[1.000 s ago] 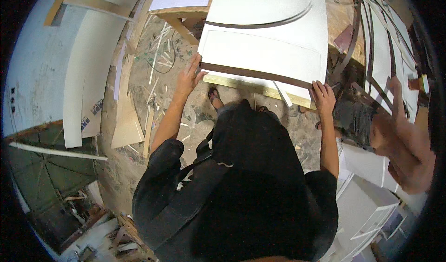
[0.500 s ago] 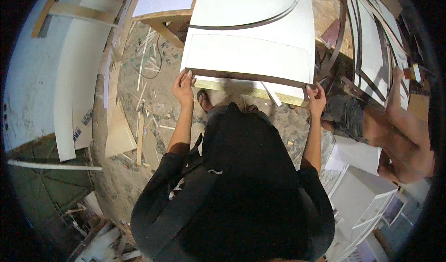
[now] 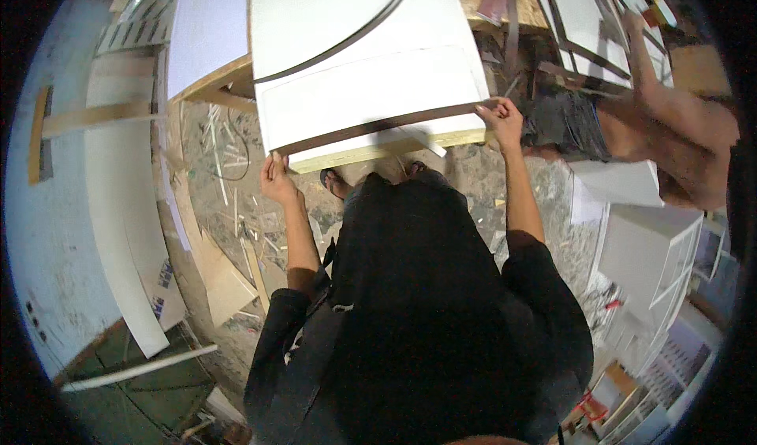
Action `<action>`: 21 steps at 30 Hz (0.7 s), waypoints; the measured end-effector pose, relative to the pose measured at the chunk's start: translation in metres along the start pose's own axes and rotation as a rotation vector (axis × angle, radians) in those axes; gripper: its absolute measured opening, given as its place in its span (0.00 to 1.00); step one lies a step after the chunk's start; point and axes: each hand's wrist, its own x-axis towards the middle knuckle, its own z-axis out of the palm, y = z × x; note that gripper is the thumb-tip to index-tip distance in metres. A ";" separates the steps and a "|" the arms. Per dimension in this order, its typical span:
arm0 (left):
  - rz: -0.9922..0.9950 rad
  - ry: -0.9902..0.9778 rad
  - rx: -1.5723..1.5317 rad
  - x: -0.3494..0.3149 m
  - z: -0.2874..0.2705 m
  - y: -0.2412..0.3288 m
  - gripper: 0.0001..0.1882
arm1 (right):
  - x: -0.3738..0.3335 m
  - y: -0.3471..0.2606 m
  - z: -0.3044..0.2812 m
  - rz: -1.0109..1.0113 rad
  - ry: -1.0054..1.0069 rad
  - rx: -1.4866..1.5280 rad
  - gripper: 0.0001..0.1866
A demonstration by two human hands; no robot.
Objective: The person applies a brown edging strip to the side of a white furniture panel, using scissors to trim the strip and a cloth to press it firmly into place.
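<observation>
Dark brown strip (image 3: 430, 116) spans near end of white panel (image 3: 371, 74), left to right — whether middle touches panel, hard to tell. Left hand (image 3: 279, 178) pinches left end, right hand (image 3: 502, 122) pinches right end, fingers drawn in close. Strip looks thin, light, bendy — likely springy, so best held at both ends. Curved strip (image 3: 359, 37) lies farther off.

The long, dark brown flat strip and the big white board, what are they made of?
The long, dark brown flat strip may be plastic or thin wood, with a dullish finish: it's narrow and evenly dark, but no grain shows clearly. The big white board is probably a coated wood panel: its face looks smooth and evenly white.
</observation>
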 end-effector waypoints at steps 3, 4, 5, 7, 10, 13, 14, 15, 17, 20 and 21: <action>-0.002 0.012 -0.005 -0.001 -0.001 -0.001 0.11 | -0.006 0.001 0.007 -0.028 0.039 0.001 0.20; -0.020 0.032 -0.024 -0.002 0.003 0.000 0.11 | -0.009 -0.006 0.006 -0.017 0.034 -0.025 0.21; -0.001 0.017 -0.030 -0.002 0.003 0.001 0.12 | -0.012 -0.011 0.009 -0.035 0.060 -0.036 0.22; 0.040 -0.005 -0.043 -0.005 0.000 0.003 0.12 | -0.019 -0.019 0.013 -0.072 0.104 -0.060 0.24; -0.029 0.039 -0.007 -0.005 0.010 0.007 0.14 | -0.023 -0.015 0.012 -0.101 0.265 -0.063 0.30; -0.027 0.077 -0.049 -0.012 0.022 0.014 0.15 | -0.040 -0.004 0.013 -0.041 0.390 0.042 0.25; -0.044 0.073 -0.039 -0.018 0.025 0.019 0.16 | -0.047 0.000 0.017 0.029 0.397 0.084 0.23; -0.099 0.011 -0.097 -0.020 0.017 0.014 0.16 | -0.056 -0.002 0.021 0.100 0.400 0.123 0.21; -0.214 -0.114 -0.212 -0.021 0.006 0.005 0.16 | -0.069 -0.010 0.032 0.197 0.210 0.434 0.17; -0.379 -0.020 -0.184 -0.051 0.046 0.028 0.12 | -0.075 -0.038 0.052 0.418 0.182 0.502 0.17; -0.418 -0.034 -0.195 -0.054 0.051 0.030 0.11 | -0.073 -0.042 0.054 0.455 0.162 0.501 0.17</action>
